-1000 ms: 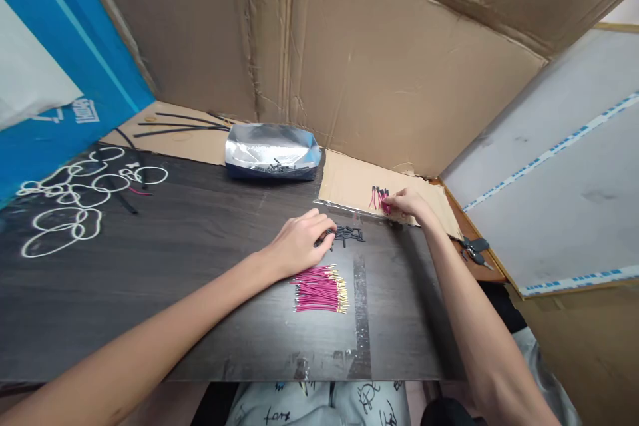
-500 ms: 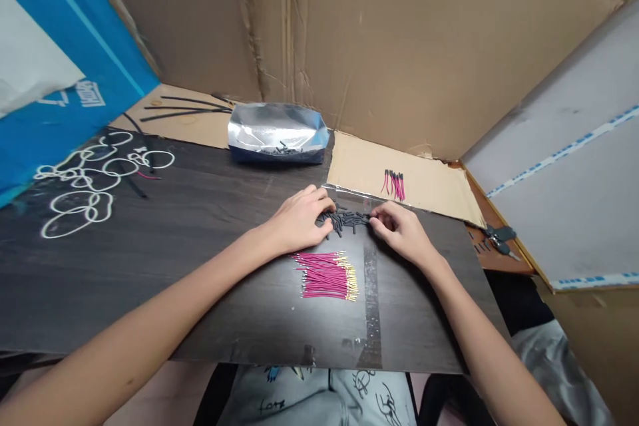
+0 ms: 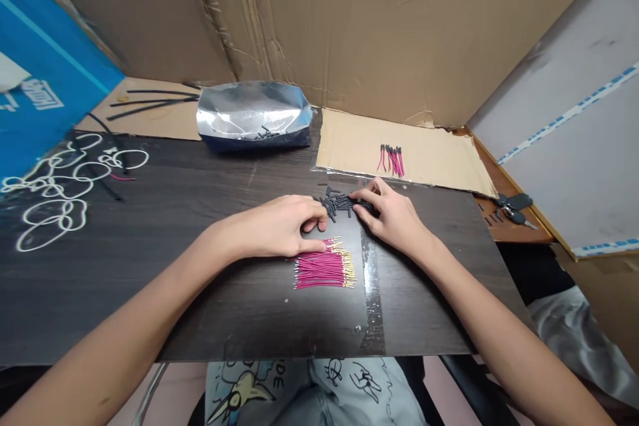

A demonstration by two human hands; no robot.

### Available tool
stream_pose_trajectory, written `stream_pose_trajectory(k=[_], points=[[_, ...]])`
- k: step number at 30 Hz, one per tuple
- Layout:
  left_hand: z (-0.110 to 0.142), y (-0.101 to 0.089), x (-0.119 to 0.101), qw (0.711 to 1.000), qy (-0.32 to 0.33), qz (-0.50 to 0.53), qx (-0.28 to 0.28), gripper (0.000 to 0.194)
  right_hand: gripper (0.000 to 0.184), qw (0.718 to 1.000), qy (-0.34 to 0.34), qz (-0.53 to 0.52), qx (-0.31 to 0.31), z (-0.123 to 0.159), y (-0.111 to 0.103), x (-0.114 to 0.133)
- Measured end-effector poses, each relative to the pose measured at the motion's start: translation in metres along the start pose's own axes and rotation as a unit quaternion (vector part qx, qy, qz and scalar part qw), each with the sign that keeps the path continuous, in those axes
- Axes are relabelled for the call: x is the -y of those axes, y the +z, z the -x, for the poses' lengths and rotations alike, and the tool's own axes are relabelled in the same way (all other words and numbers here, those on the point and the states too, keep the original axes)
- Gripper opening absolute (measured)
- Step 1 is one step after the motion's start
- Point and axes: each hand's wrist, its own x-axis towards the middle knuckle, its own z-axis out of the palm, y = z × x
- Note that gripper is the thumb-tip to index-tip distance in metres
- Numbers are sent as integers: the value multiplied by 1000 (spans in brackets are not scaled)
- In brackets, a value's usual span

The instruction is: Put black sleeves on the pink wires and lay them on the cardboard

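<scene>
My left hand [image 3: 294, 223] rests above the magenta wires [image 3: 319, 273], its thumb touching the top of the bundle and its other fingers curled, with a gap between. Those wires lie side by side, silver tips to the left and gold-coloured pins to the right. Just behind them is a loose pile of short black tubes [image 3: 335, 202]. At the pile's right side is my right hand [image 3: 384, 210], thumb and index finger apart with tubes between and under them; whether one is gripped is too small to see.
Finished-looking magenta wires with black ends [image 3: 393, 158] lie on a cardboard sheet [image 3: 444, 153]. A silver-lined bag [image 3: 254, 113] holding black tubes stands at the back. White loops of cord [image 3: 52, 213] lie left; keys [image 3: 514, 206] are on a brown ledge right.
My right hand has left the wires on the cardboard and come to the black tube pile. My left hand has shifted from the pile toward the magenta wires. The view has moved too.
</scene>
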Motion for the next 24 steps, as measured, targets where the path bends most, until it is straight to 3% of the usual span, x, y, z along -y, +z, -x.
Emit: stream_pose_trajectory(k=[9,16,24], points=[[2,7,-10,999,33,-36,3,13,17,993,-76,89,5,-9,0,6],[-1,13,-19,998,12,-54,23,11,17,980,-68,183,25,-11,1,16],[-6,14,-17,998,13,-53,14,15,18,975,-82,205,23,-11,1,15]])
